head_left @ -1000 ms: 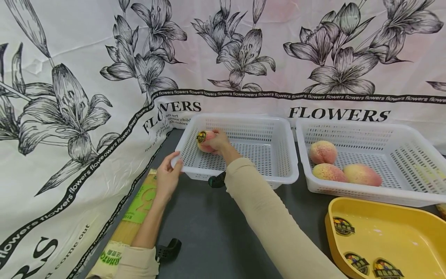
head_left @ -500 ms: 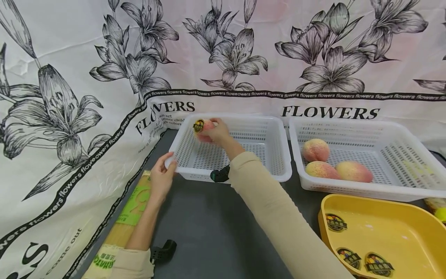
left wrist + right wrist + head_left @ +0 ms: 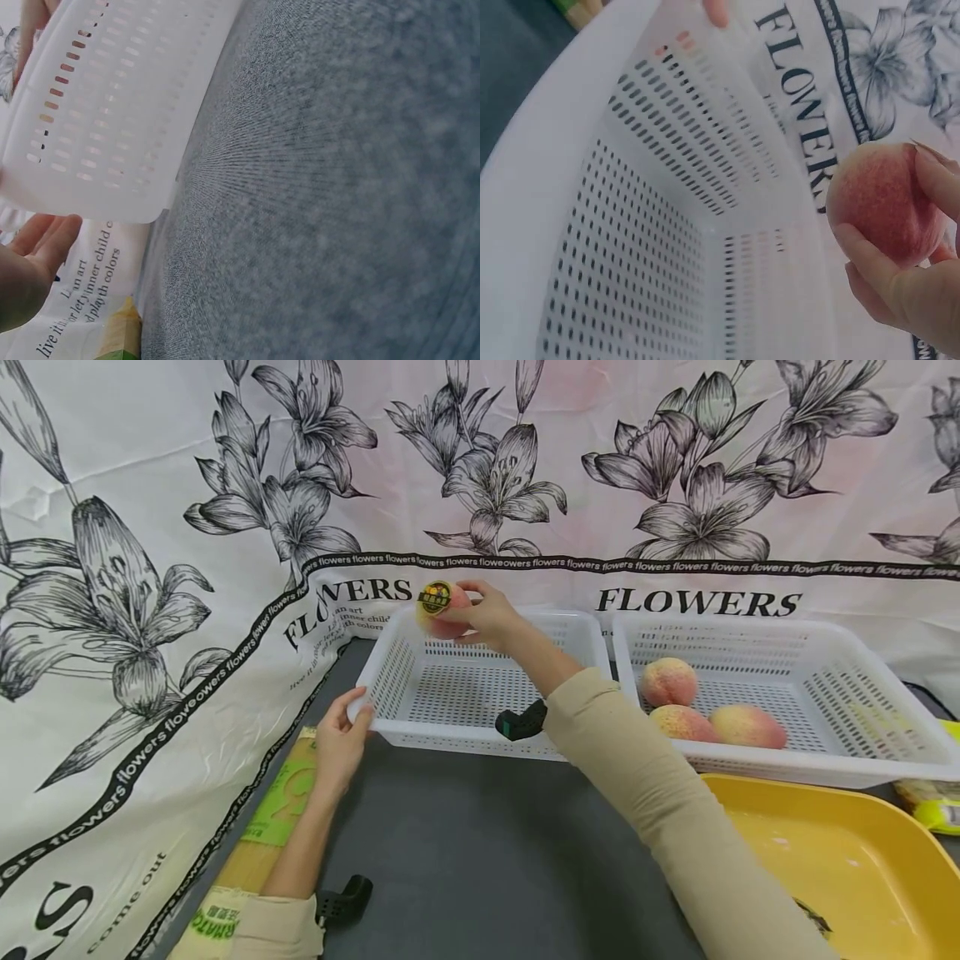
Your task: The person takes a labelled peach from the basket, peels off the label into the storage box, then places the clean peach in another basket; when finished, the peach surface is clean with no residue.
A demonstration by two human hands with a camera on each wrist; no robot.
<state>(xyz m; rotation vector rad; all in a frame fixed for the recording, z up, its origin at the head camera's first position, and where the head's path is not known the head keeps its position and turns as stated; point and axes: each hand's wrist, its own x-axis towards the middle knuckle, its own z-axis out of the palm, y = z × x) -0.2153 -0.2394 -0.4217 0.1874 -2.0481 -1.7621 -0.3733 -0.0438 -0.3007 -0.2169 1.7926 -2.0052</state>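
Note:
A pink and yellow peach with a round black sticker is gripped by my right hand, raised over the back left part of a white perforated basket. In the right wrist view the fingers curl round the red side of the peach, and the basket floor beneath is bare. My left hand holds the basket's front left corner, thumb on the rim. The left wrist view shows this hand beside the basket's outer wall.
A second white basket on the right holds three peaches. In front of it stands a yellow tray, partly hidden by the right sleeve. A pack of noodles lies along the left edge. Printed flower cloth hangs behind.
My right hand has lifted the peach from the basket floor to above the rim level. The left hand keeps its hold on the corner. The whole view has shifted slightly.

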